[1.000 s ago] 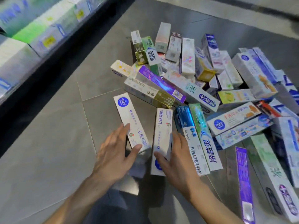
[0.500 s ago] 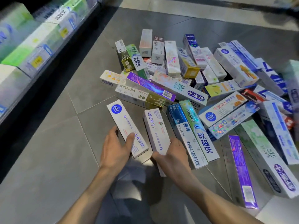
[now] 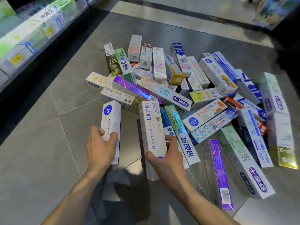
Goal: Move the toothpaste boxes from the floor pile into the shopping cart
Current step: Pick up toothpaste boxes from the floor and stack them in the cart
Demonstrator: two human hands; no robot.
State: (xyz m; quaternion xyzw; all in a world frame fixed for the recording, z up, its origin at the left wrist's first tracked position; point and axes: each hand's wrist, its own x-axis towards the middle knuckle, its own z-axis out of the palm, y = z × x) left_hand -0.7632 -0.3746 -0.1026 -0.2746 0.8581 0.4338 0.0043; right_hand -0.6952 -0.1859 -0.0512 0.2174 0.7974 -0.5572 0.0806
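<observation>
Both bare forearms reach forward and down from the bottom edge of the view, converging slightly. The left hand (image 3: pixel 101 147) has its fingers and thumb curled round the lower part of a white box (image 3: pixel 111 125) — its back toward the camera. The right hand (image 3: pixel 168 157) grips another white box (image 3: pixel 151 135) near its lower end — thumb on the left edge, fingertips wrapped round the right.

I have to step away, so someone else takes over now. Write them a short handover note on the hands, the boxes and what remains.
Left hand: grips a white box with a blue round logo, lifted at the pile's near edge.
Right hand: grips a white box with a flower print, also raised.
Pile: dozens of toothpaste boxes lie on the grey floor tiles.
Done: two boxes in hand.
Left: carry both to the cart, which is out of view, then clear the pile.
</observation>
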